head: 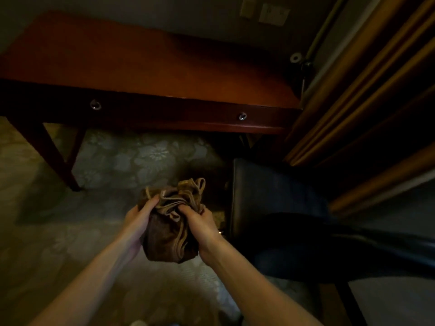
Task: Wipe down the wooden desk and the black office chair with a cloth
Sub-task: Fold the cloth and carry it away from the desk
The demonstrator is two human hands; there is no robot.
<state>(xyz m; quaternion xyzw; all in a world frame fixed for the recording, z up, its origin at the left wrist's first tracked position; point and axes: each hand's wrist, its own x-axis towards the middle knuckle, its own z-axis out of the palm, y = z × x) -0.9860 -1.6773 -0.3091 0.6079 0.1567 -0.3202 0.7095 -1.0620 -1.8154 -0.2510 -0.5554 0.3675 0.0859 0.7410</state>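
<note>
We grip a bunched brown cloth [170,228] in both hands, left hand [138,220] and right hand [200,222], fingers [153,201] clenched into its folds. Beyond our fingers stands the counter [146,69]; right of them, the black chair [270,196].

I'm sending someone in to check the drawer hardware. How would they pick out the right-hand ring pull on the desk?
Start at the wooden desk against the wall, and follow its dark front rail toward the curtain. The right ring pull is the small metal ring on that rail, above the black office chair. The other ring pull sits far off toward the left leg.
</note>
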